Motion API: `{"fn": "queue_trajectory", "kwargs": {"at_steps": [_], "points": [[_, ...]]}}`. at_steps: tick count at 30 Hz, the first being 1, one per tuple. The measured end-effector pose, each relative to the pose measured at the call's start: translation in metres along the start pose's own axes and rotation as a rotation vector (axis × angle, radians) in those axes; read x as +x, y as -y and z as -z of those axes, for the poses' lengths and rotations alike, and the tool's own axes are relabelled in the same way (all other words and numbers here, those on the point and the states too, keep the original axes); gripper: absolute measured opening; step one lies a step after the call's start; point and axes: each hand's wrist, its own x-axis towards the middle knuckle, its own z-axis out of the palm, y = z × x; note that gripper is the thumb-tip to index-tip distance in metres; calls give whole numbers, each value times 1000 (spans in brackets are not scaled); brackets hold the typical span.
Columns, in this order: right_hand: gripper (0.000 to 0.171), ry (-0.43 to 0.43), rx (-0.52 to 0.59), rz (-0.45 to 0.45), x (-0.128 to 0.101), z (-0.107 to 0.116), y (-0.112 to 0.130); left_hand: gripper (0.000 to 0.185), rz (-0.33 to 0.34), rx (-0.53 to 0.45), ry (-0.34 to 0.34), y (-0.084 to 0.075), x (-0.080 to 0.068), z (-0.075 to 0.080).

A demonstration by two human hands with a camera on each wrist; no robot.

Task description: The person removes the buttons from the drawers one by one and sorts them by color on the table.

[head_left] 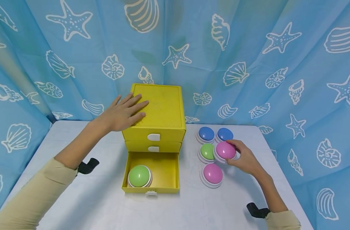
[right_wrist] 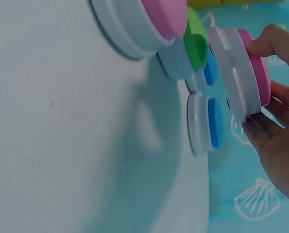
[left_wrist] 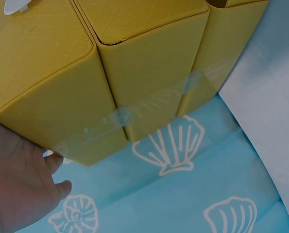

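Note:
A yellow drawer box (head_left: 163,108) stands on the table, its bottom drawer (head_left: 175,172) pulled out. In the head view, my left hand (head_left: 120,113) rests with spread, straight fingers on the box's top, at its left side. A green push button (head_left: 139,176) with a white base sits in the drawer's left part. My right hand (head_left: 245,158) grips a pink push button (head_left: 225,150) by its rim. In the right wrist view this pink button (right_wrist: 253,68) is held above the table, tilted, thumb on one side and fingers on the other.
Near my right hand stand two blue buttons (head_left: 206,133), another green button (head_left: 207,151) and a second pink button (head_left: 212,173) on the white table (head_left: 106,204). Behind the box hangs a blue curtain (head_left: 192,28) with shell prints. Two upper drawers (head_left: 169,135) are closed.

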Motion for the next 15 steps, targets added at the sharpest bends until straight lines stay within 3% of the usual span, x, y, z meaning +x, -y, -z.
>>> {"fn": "queue_trajectory", "kwargs": {"at_steps": [15], "points": [[78,-18,11,-92,-12,5,-27,63,-10,-15,-7,0,0,-1]]}}
